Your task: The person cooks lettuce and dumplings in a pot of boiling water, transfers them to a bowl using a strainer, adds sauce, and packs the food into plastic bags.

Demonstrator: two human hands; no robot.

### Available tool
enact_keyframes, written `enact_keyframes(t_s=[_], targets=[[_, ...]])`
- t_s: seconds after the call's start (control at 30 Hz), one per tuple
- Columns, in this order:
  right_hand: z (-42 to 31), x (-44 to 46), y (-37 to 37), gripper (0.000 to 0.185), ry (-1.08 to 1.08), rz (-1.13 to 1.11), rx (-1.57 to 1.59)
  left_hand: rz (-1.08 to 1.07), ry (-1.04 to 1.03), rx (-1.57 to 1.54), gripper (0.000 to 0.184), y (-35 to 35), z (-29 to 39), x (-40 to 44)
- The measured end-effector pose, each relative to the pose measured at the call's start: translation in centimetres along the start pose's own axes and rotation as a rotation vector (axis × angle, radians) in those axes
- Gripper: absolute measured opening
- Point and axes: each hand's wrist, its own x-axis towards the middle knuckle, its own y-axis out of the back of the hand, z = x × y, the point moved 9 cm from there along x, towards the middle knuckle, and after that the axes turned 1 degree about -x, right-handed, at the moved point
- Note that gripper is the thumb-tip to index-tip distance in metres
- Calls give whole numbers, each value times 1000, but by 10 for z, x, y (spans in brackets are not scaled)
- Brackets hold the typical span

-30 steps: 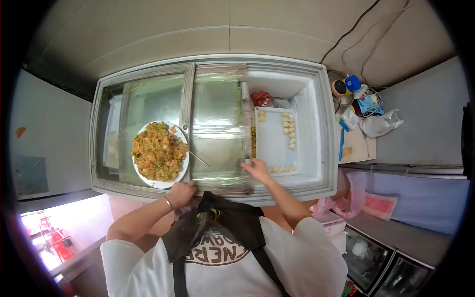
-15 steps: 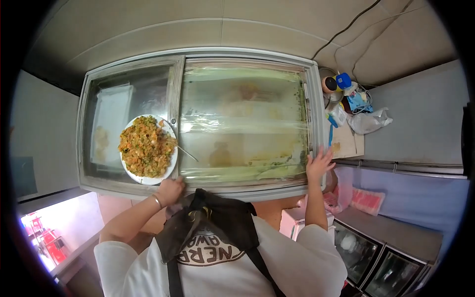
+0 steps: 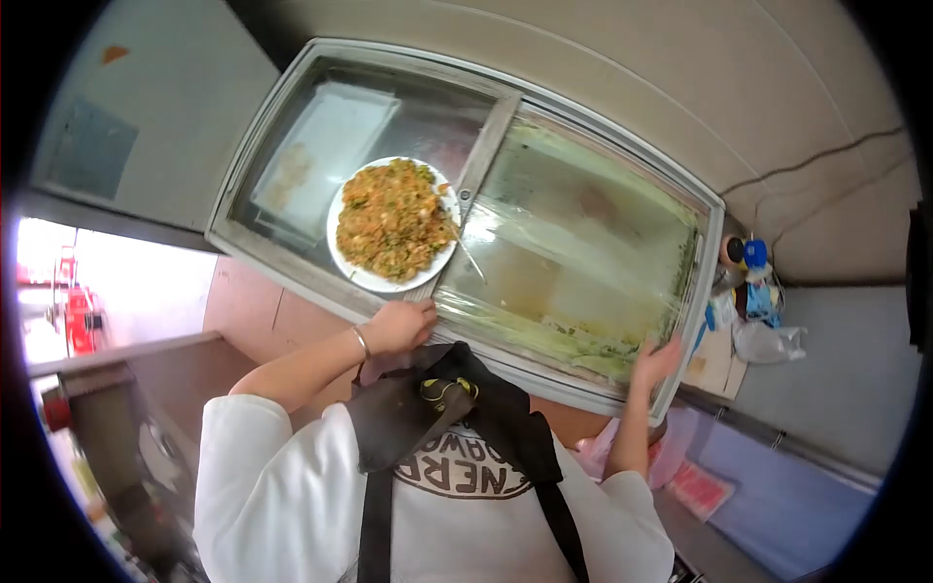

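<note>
A chest freezer (image 3: 326,291) with two sliding glass lids lies in front of me, both lids covering it. On the left lid (image 3: 437,112) stands a white plate (image 3: 335,238) heaped with orange and green chopped filling (image 3: 394,219), a thin metal utensil (image 3: 471,257) sticking out of it. My left hand (image 3: 400,325) is at the freezer's front edge just below the plate, its fingers curled; what they hold, if anything, is hidden. Fingers apart, my right hand (image 3: 657,363) rests near the front right corner of the right lid (image 3: 583,233).
Bottles (image 3: 754,254) and plastic bags (image 3: 768,342) lie on a board at the freezer's right. A pink packet (image 3: 698,489) is at the lower right. A brown counter (image 3: 185,384) and red objects are on the left.
The right lid slid rightward over the opening that showed a tray of pale pieces. My right hand moved right with it and spread its fingers. The view has turned and shifted.
</note>
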Motion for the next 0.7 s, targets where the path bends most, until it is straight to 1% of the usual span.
enact_keyframes(t_s=[0.03,0.07,0.1,0.13,0.2,0.23,0.27,0.3,0.33,0.37,0.4,0.43,0.5,0.53,0.6,0.67,0.7], targets=[[-28,-6,-5,40,104,49,175,59,23,-148,15,12,1,-8],[-43,-17,-35,30,-28,-166,374,120,39,-294,14,21,1,-15],[-65,-37,-63,22,-164,-386,564,130,54,-298,14,22,-1,-24],[-109,-53,-58,19,-80,-451,716,160,133,-398,14,21,-11,-37],[-175,-84,-67,21,-28,-741,838,191,328,-606,12,16,-34,-64],[-203,-90,-61,21,-18,-736,959,199,338,-610,12,13,-41,-76],[-224,-92,-57,22,-12,-731,1079,286,441,-664,12,10,-58,-92],[-234,-92,-62,22,-9,-739,1077,370,543,-718,12,6,-75,-110],[-242,-95,-73,23,-101,-783,1195,370,545,-720,12,-5,-88,-121],[-249,-97,-85,23,-197,-821,1311,502,597,-826,13,-13,-110,-135],[-253,-97,-93,23,-261,-847,1358,633,646,-932,13,-13,-125,-147],[-256,-100,-95,23,-262,-843,1353,630,641,-936,13,-13,-133,-150],[-255,-130,-111,23,-561,-1061,1299,711,737,-1049,13,-3,-154,-164],[-256,-139,-111,23,-575,-1048,1286,706,758,-1017,12,1,-164,-167],[-264,-169,-111,23,-584,-1162,1189,678,721,-1036,14,7,-185,-165],[-286,-180,-107,25,-524,-1166,1199,652,710,-1083,16,3,-211,-160],[-297,-184,-103,25,-552,-1146,1183,631,720,-1123,17,1,-224,-157]])
